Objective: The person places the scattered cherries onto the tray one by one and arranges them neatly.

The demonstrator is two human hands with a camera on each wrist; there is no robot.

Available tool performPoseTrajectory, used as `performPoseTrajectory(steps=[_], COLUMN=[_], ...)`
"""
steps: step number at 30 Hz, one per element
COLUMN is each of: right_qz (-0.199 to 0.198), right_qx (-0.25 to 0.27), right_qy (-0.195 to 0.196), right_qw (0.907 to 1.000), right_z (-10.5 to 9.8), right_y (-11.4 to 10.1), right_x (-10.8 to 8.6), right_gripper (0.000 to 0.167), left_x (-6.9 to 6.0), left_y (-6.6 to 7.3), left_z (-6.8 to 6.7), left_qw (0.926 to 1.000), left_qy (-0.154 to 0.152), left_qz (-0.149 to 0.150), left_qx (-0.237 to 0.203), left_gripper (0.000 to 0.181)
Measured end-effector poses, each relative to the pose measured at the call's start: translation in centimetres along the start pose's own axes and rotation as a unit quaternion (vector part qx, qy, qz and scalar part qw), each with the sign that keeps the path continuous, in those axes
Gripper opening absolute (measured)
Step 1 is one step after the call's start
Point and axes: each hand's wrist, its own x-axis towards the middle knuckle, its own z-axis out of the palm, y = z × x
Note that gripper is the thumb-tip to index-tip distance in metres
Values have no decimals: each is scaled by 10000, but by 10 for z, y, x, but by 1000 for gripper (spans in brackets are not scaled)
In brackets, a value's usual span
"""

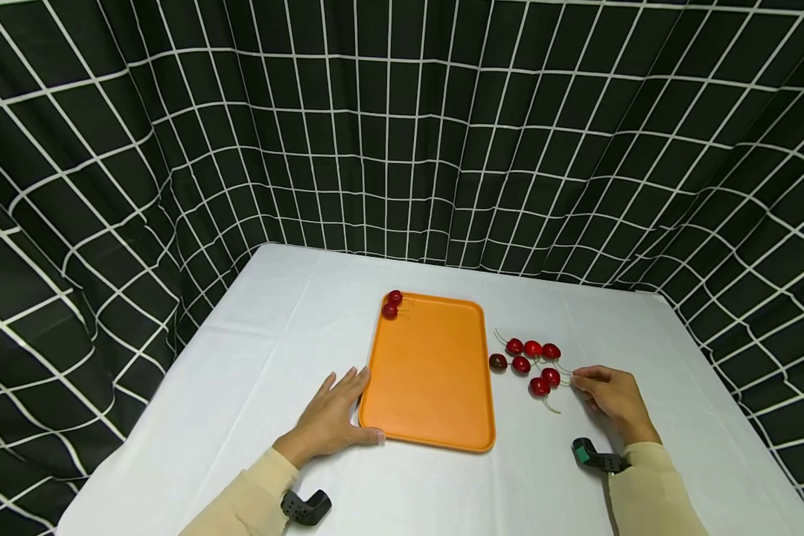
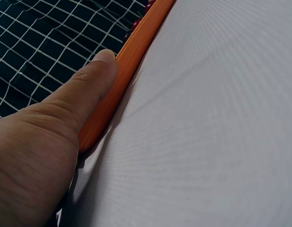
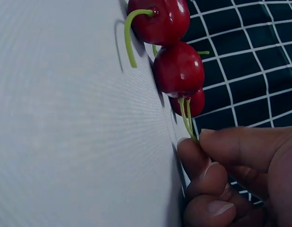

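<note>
Green cherry stems (image 3: 184, 118) between curled right-hand fingers (image 3: 250, 144)

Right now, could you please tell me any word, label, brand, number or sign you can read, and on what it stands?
There is no readable text on the tray, cherries, tablecloth or grid curtain.
Any marks on the black wristbands are too small to read.

Glossy, smooth cherries (image 1: 521, 365); smooth, plastic-looking orange tray (image 1: 430, 372); matt white tablecloth (image 1: 275, 335); matt, rumpled cloth curtain (image 1: 373, 134).
</note>
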Motion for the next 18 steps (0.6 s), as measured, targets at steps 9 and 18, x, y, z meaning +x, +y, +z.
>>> performPoseTrajectory(steps=[9, 18], right_qz=[-258, -602], right_qx=[-92, -97], right_qy=[473, 391], right_qw=[9985, 9974], right_z=[-3, -11], right_y=[2, -13], right_x=[-4, -6], right_gripper=[28, 36], left_x=[0, 0], left_y=[1, 1], left_z=[-1, -1], left_qw=[10000, 10000], left_qy=[-17, -8], left_qz=[-7, -24], left_qx=[13, 19], left_gripper=[116, 115])
